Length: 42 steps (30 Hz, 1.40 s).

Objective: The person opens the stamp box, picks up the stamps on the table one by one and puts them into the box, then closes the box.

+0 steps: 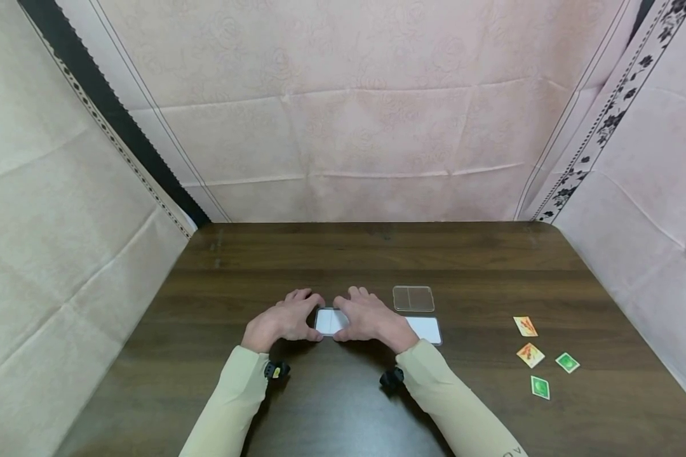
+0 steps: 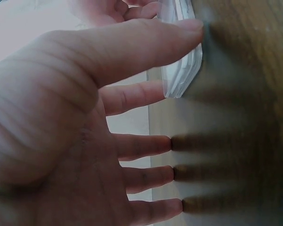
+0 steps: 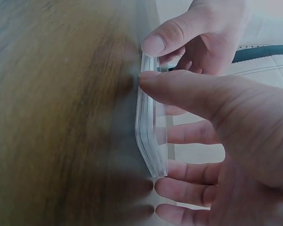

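Both hands meet at a flat clear plastic case (image 1: 330, 322) with a white inside, low at the tabletop. My left hand (image 1: 286, 319) pinches its left end between thumb and index finger; the other three fingers are spread, their tips at the wood in the left wrist view. From the other side my right hand (image 1: 371, 319) holds the case (image 3: 148, 127), thumb on the near long edge and fingers along the far one. Layered clear edges show on the case in both wrist views. Partly behind the right wrist lies a second white rectangle (image 1: 425, 329).
A clear rectangular lid-like piece (image 1: 413, 298) lies just beyond the second white rectangle. Further right on the brown wooden table (image 1: 343, 254) are two small orange cards (image 1: 525, 326) and two green ones (image 1: 567, 362). Pale cloth (image 1: 343, 139) hangs around the table.
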Available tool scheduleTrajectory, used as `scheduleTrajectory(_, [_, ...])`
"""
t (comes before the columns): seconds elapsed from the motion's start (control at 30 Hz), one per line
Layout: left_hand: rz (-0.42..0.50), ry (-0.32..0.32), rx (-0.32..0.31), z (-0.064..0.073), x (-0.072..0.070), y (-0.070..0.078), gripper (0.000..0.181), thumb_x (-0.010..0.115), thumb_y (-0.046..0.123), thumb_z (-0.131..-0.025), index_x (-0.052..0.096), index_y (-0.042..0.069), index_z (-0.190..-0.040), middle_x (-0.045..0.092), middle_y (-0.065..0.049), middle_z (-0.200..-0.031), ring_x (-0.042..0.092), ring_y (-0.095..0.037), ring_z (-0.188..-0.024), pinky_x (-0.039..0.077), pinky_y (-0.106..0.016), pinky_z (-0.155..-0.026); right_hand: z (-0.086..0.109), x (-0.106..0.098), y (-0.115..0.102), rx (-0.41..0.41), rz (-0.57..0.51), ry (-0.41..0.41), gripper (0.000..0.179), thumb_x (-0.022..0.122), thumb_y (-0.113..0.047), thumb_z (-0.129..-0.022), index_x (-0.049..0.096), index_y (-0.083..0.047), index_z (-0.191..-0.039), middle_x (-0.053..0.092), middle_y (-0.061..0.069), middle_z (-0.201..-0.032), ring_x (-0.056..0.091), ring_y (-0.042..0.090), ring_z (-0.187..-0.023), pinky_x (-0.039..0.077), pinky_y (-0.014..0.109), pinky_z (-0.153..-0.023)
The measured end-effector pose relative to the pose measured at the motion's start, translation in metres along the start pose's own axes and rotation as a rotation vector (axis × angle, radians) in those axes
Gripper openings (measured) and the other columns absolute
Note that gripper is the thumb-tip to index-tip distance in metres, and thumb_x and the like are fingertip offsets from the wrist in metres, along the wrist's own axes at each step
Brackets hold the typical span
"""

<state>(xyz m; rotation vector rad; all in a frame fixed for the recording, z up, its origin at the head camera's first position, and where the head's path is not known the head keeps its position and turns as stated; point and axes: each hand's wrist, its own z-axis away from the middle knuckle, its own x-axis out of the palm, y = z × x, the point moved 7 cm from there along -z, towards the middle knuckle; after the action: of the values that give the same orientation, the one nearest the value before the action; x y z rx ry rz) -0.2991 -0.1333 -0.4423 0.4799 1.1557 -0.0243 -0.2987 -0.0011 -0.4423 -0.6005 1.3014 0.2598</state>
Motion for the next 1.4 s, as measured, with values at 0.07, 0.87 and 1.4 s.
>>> scheduleTrajectory(0.07, [-0.002,0.000,0.001,0.000,0.000,0.000,0.060,0.078,0.038,-0.082,0.051,0.023,-0.133,0.031,-0.015,-0.157,0.027,-0.039,-0.143,0.028,-0.066,-0.109,0.000,0.000,0.000,-0.001,0.000,0.002,0.057,0.076,-0.049,-0.081,0.059,-0.018,-0.126,0.052,0.005,-0.110,0.044,0.020,-0.093,0.041,0.035,-0.081])
scheduleTrajectory(0.87, [0.007,-0.001,-0.014,-0.001,0.001,-0.002,0.061,0.079,0.036,-0.082,0.050,0.025,-0.134,0.029,-0.014,-0.158,0.028,-0.038,-0.142,0.034,-0.065,-0.106,0.004,-0.008,0.001,-0.011,-0.118,0.016,0.052,0.076,-0.044,-0.083,0.060,-0.016,-0.124,0.048,0.004,-0.107,0.042,0.019,-0.095,0.043,0.031,-0.071])
scheduleTrajectory(1.4, [0.000,0.000,-0.026,-0.001,0.002,-0.002,0.062,0.078,0.038,-0.082,0.050,0.025,-0.135,0.028,-0.013,-0.159,0.027,-0.037,-0.143,0.033,-0.065,-0.107,0.012,-0.023,0.001,-0.030,-0.101,0.034,0.051,0.075,-0.044,-0.084,0.064,-0.012,-0.122,0.052,0.004,-0.105,0.045,0.020,-0.094,0.043,0.031,-0.073])
